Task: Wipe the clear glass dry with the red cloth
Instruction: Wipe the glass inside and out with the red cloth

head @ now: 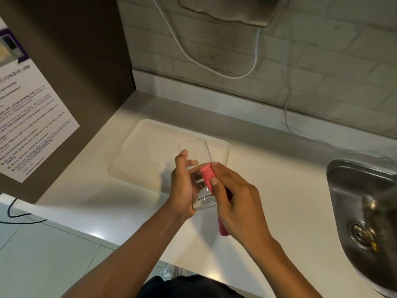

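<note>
Above the middle of the white surface [268, 175], a little in from its near edge, the left hand [182, 188] has its grip closed around the lower half of the clear cylindrical drinking glass [200, 168], palm against the wall and thumb up along its side. The right hand [234, 196] has its grip clenched on the red cloth [206, 175], rolled into a narrow strip, and presses it with thumb and fingers against the glass's right-hand wall; the loose end of the cloth hangs out below the palm. The glass is held off the surface and tilted, its long axis running from the thick base nearest the person to the open rim pointing away, towards the back wall. So the unwiped upper wall and rim lie directly beyond the cloth, and the right hand is the one placed to reach them. Under and beyond the glass lies a pale rectangular tray [137, 155], towards the surface's back-left corner. A steel sink [363, 190] is sunk at the right edge, well apart. Nothing stands between cloth and rim.
</note>
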{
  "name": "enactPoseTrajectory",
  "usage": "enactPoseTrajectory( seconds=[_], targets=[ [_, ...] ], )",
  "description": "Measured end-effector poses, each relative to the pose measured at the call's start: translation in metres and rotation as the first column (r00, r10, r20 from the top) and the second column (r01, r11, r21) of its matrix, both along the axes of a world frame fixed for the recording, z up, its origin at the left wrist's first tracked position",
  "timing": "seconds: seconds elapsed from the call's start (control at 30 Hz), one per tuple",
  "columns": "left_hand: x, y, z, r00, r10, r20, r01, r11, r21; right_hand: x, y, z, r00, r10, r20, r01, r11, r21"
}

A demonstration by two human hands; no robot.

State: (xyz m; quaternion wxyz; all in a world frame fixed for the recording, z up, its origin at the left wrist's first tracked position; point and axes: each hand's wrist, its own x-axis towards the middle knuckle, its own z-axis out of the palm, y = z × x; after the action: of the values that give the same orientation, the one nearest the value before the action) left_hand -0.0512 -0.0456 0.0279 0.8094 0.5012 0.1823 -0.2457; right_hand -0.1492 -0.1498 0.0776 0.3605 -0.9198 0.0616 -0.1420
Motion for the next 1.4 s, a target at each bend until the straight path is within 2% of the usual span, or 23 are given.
enactPoseTrajectory(
  seconds=[0.1,0.13,0.27,0.4,0.5,0.63,0.8,0.9,1.1,1.27,1.33,1.4],
  targets=[
    [0.005,0.005,0.004,0.999,-0.017,-0.038,0.014,0.997,-0.078,-0.008,0.010,-0.002,0.992,0.111,0.064,-0.102,0.987,-0.124],
    [0.007,0.005,0.004,0.999,-0.017,-0.034,0.014,0.996,-0.092,-0.012,0.009,-0.005,0.989,0.127,0.072,-0.118,0.986,-0.119],
    [-0.001,0.001,0.001,0.999,-0.036,-0.035,0.031,0.991,-0.132,-0.005,0.003,-0.005,0.999,0.014,0.035,-0.018,0.994,0.103],
    [-0.002,0.004,0.005,0.996,-0.060,-0.061,0.044,0.973,-0.228,-0.006,0.008,-0.006,0.997,0.057,0.045,-0.059,0.996,0.068],
    [-0.005,0.003,0.004,0.998,-0.056,-0.027,0.049,0.979,-0.199,-0.010,0.000,-0.009,1.000,0.024,0.003,-0.025,0.996,0.090],
    [-0.010,0.000,0.006,0.997,-0.069,0.018,0.071,0.983,-0.172,-0.009,0.001,-0.007,1.000,0.018,0.004,-0.018,1.000,-0.014],
    [-0.002,0.004,0.012,0.993,-0.052,0.103,0.054,0.998,-0.013,-0.009,0.004,-0.005,0.999,-0.021,0.027,0.024,0.994,-0.104],
    [-0.004,0.003,0.012,0.991,-0.059,0.119,0.058,0.998,0.009,-0.009,0.003,-0.007,0.998,-0.031,0.045,0.035,0.996,-0.080],
    [-0.006,0.005,0.007,0.983,-0.180,0.037,0.182,0.982,-0.052,-0.004,-0.006,-0.012,0.992,-0.124,0.020,0.124,0.992,-0.007],
    [-0.021,-0.004,0.011,0.968,-0.241,0.075,0.237,0.970,0.049,0.019,-0.020,-0.003,0.983,-0.184,0.013,0.181,0.976,0.124],
    [-0.023,-0.006,0.012,0.962,-0.255,0.100,0.251,0.967,0.055,0.027,-0.019,0.003,0.982,-0.179,0.055,0.173,0.979,0.104],
    [-0.020,-0.007,0.010,0.955,-0.270,0.122,0.263,0.962,0.071,0.025,-0.011,0.003,0.988,-0.107,0.110,0.109,0.994,-0.007]
  ],
)
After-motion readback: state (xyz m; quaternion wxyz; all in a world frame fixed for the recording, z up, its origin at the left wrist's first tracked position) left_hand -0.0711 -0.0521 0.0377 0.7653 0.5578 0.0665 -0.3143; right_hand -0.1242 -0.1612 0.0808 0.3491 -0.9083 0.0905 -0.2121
